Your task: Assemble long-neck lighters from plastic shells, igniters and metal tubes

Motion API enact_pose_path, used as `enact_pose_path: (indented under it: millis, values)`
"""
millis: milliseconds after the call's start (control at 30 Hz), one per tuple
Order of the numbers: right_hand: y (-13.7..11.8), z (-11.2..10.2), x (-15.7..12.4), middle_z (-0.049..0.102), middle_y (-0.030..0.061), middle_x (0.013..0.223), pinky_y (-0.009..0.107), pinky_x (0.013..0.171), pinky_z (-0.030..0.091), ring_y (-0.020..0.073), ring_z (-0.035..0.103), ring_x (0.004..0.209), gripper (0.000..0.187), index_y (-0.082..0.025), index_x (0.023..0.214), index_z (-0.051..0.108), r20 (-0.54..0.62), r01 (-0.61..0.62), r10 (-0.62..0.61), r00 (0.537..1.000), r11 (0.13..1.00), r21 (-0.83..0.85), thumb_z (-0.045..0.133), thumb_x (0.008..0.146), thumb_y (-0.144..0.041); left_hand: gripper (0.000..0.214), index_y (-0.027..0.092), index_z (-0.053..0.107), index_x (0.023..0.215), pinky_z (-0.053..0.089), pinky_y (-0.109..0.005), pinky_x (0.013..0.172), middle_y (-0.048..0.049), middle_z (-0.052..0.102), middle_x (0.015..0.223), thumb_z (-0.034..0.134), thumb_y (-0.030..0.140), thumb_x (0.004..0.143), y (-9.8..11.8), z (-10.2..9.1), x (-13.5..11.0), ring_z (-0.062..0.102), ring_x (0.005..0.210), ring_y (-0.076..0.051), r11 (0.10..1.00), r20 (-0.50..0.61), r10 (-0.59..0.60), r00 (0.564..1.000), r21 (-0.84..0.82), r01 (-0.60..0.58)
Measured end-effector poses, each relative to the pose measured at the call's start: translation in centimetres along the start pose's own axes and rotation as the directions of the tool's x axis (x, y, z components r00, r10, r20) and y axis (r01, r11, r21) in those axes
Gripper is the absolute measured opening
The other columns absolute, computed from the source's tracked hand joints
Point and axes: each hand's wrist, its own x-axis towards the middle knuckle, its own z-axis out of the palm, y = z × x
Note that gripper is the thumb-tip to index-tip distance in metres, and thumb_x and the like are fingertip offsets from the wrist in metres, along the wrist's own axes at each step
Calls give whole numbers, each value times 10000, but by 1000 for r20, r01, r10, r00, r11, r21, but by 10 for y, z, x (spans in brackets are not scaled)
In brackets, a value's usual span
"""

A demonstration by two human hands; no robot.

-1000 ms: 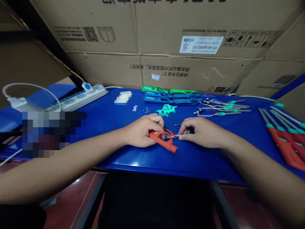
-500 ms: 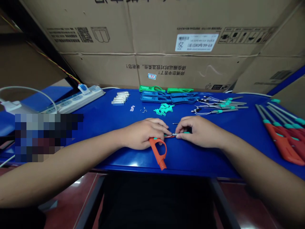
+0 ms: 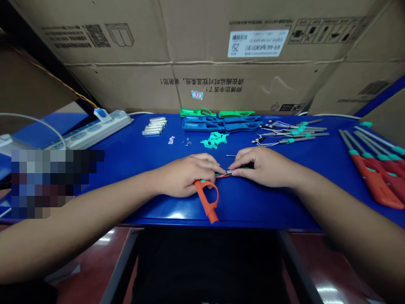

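1. Orange plastic, smooth and moulded: we see the orange handle point(image 3: 207, 198), a looped grip with a stubby end. It lies on the blue table point(image 3: 133, 156) near the front edge, with the stub pointing toward us.
2. Our left hand point(image 3: 186, 175) is clamped over the handle's upper part, fingers curled down on it.
3. Our right hand point(image 3: 264, 166) has its fingertips pinched together on a slim metal tube point(image 3: 232, 172), which meets the handle's top between the two hands.
4. Further back lie small teal plastic pieces point(image 3: 215, 140), long blue shells point(image 3: 221, 122) and green shells point(image 3: 215, 113).
5. To the left are clear little tubes point(image 3: 154, 126) and a white power strip point(image 3: 91, 131).
6. To the right are metal rods with teal collars and thin wires point(image 3: 291, 135), and finished orange lighters point(image 3: 373, 177).
7. Brown cardboard boxes point(image 3: 221, 76) form the back wall. Their white label point(image 3: 257, 43) carries a barcode and "25", and the Chinese print stands upside down.
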Motion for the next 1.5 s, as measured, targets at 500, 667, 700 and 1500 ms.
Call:
enact_pose_path:
  millis: [500, 667, 700, 1500]
  values:
    - [-4, 4, 0, 706, 25, 901, 278, 731, 473, 154, 643, 787, 185, -234, 935, 799, -79, -22, 22, 997, 1000, 4, 639, 857, -283, 95, 193, 614, 881, 467, -408, 1026, -110, 651, 1266, 536, 139, 887, 0, 1, 0, 550, 1195, -245, 1000, 24, -17, 1000, -17, 18]
    - [-6, 4, 2, 694, 13, 869, 268, 697, 465, 144, 630, 761, 134, -231, 877, 792, -84, -76, 74, 994, 997, -26, 675, 829, -277, 100, 200, 614, 868, 474, -421, 1018, -105, 671, 1236, 531, 146, 884, 1, 1, 1, 559, 1177, -247, 999, 15, -26, 1000, -20, 26]
    - [-7, 3, 3, 697, 12, 872, 268, 694, 465, 145, 631, 763, 122, -230, 866, 787, -73, -82, 79, 994, 996, -39, 680, 822, -269, 100, 201, 614, 865, 476, -424, 1015, -106, 676, 1226, 532, 147, 883, 1, 1, 1, 564, 1172, -247, 999, 12, -27, 1000, -20, 27]
    - [-12, -11, 18, 732, -12, 814, 276, 634, 449, 155, 650, 729, 32, -244, 793, 729, 126, -56, 80, 989, 981, -188, 712, 800, -270, 99, 191, 617, 861, 467, -430, 1032, -125, 633, 1270, 531, 152, 892, 1, 2, -1, 542, 1201, -252, 999, 23, -26, 999, -29, 26]
